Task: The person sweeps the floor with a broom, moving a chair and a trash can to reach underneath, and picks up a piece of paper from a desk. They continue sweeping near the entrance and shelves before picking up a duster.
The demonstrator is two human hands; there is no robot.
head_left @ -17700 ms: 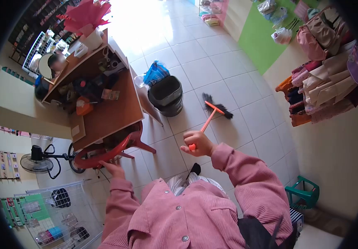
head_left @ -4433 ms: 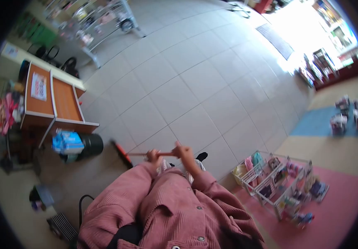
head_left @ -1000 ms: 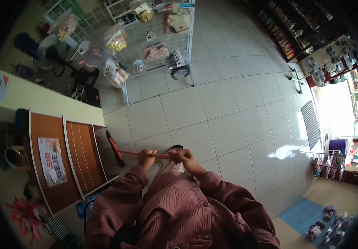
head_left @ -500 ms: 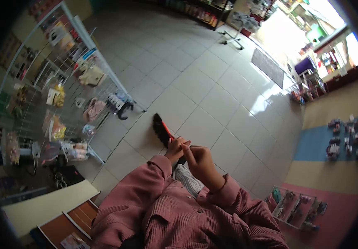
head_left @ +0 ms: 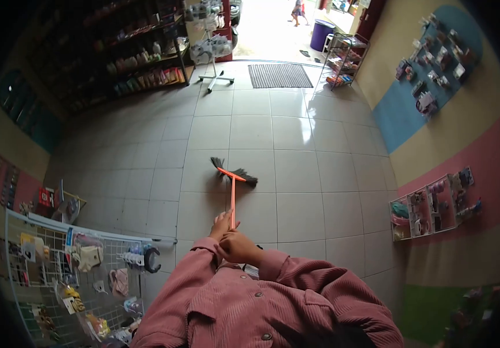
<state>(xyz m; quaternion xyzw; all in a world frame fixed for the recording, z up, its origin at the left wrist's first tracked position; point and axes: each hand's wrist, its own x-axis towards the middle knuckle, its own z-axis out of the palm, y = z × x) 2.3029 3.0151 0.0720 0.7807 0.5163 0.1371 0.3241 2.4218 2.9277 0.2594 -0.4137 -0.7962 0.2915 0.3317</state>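
Note:
A broom (head_left: pixel 233 200) with an orange handle and dark bristles stretches out in front of me, its head on or just above the grey floor tiles (head_left: pixel 296 168). Wrapped around the handle is my left hand (head_left: pixel 221 225), the farther of the two along the stick. My right hand (head_left: pixel 239 247) closes on the handle nearer my body. Both pink corduroy sleeves reach in from below. The handle's near end is hidden behind my hands and jacket.
A wire display rack (head_left: pixel 82 255) with hanging goods stands at lower left. Dark shelves (head_left: pixel 151 55) and a wheeled stand (head_left: pixel 212 58) are at the back. A striped doormat (head_left: pixel 280 76) lies at the bright doorway. Small goods hang on the right wall, above a white wire rack (head_left: pixel 433 206).
My view has turned right toward the doorway. The broom head now spreads sideways ahead of me, its handle straighter, and both hands remain on it.

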